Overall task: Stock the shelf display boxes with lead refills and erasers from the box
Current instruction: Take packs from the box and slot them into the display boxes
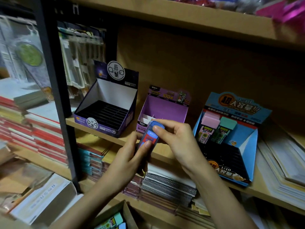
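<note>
The lead refill case, blue-capped with a red and blue label, is held between both my hands in front of the shelf edge. My left hand grips its lower end, thumb across the label. My right hand pinches the capped end, thumb on the cap.

Take the case as dial centre:
- **12 o'clock:** the purple display box sits just behind, with only white dividers visible inside.
- **10 o'clock:** the dark slotted display box stands with every visible slot bare.
- **3 o'clock:** the blue display box holds a pink-capped case and a green-capped case in its back row. Its front slots are unfilled.
- **6 o'clock:** the supply carton lies below with stock inside.

Assessment: stocking appears to be at an early stage. Nearly all slots remain to be filled, and I cannot identify any erasers on display yet.
</note>
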Demonstrator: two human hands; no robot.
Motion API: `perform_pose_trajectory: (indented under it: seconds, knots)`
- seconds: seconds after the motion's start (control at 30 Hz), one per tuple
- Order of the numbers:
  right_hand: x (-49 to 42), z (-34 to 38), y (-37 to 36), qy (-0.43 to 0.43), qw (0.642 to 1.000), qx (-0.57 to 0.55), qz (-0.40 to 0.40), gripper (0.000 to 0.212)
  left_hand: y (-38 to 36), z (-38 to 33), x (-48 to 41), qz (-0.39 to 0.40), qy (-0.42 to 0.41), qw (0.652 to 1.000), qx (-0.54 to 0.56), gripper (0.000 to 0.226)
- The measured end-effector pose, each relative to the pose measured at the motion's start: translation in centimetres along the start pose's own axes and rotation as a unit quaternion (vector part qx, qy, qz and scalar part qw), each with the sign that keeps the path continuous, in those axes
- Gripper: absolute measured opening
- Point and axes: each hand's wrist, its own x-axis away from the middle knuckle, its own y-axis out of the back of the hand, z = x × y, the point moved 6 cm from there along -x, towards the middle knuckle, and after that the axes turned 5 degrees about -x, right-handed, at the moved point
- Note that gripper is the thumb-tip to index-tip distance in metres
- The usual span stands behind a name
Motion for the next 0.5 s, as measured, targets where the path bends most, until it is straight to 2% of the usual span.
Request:
perform_pose_trajectory:
  seconds: [0.1,0.2,0.27,0.33,0.43,0.5]
  knots:
    - [-0.6,0.7,1.1,0.030,0.999,0.026,-0.037,0.023,0.6,0.4,-1.1,-0.003,-0.008,0.999,-0.052,0.030]
    - [-1.5,2.4,5.3,0.089,0.982,0.080,-0.146,0.022,1.9,1.2,-3.5,-0.062,-0.026,0.986,-0.150,0.040]
    - [-1.4,2.6,8.1,0.108,0.963,0.103,-0.224,0.022,2.0,1.6,-5.4,-0.068,-0.067,0.954,-0.284,0.041]
    - [-1.2,1.8,9.6,0.098,0.951,0.122,-0.267,0.023,0.9,2.1,-7.2,-0.033,-0.125,0.906,-0.403,0.042]
    - [-1.3,0.7,10.1,0.088,0.943,0.168,-0.274,0.022,-0.1,4.1,-8.9,0.025,-0.128,0.854,-0.504,0.048]
    - [-1.6,0.5,10.0,0.096,0.942,0.181,-0.267,0.022,-0.1,4.8,-9.1,0.041,-0.126,0.843,-0.522,0.046]
